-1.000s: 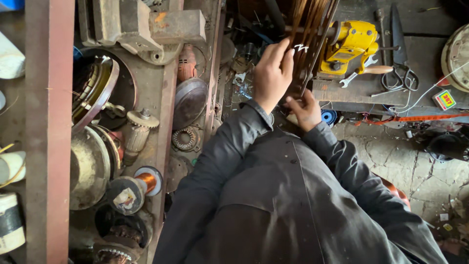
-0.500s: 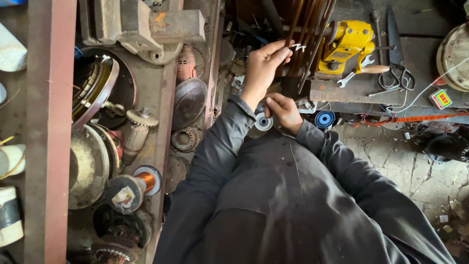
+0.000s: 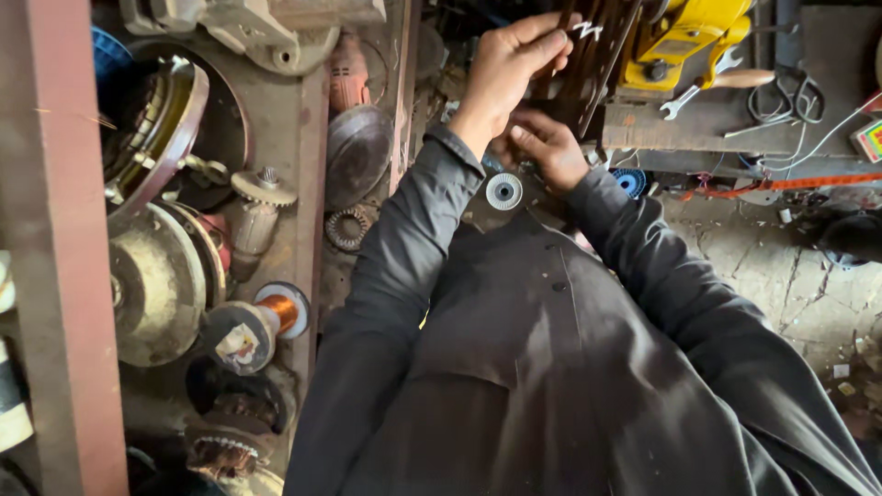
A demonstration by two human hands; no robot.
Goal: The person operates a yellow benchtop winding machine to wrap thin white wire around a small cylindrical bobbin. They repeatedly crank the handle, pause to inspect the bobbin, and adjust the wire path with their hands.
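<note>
Dark metal strips [image 3: 588, 64], bundled upright at far centre: your left hand [image 3: 510, 69] wraps its fingers around them. Your right hand [image 3: 551, 152], just nearer, is curled against their lower part; whether it grips them is unclear. White spool [image 3: 503, 191] below. Yellow machine [image 3: 684, 37] far right. Copper-wire spool [image 3: 276, 312] near left.

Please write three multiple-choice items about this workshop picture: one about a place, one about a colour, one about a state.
1. Where is the small white round spool?
A. below the two hands
B. on the cracked floor
C. on the yellow machine

2. What colour is the machine at top right?
A. green
B. yellow
C. white

3. What does the left hand do?
A. hangs free
B. lies flat on the floor
C. reaches up to the dark upright rods

Answers: 1 A, it sits under the right hand; 2 B, its body is yellow; 3 C, its fingers lie on them.
</note>
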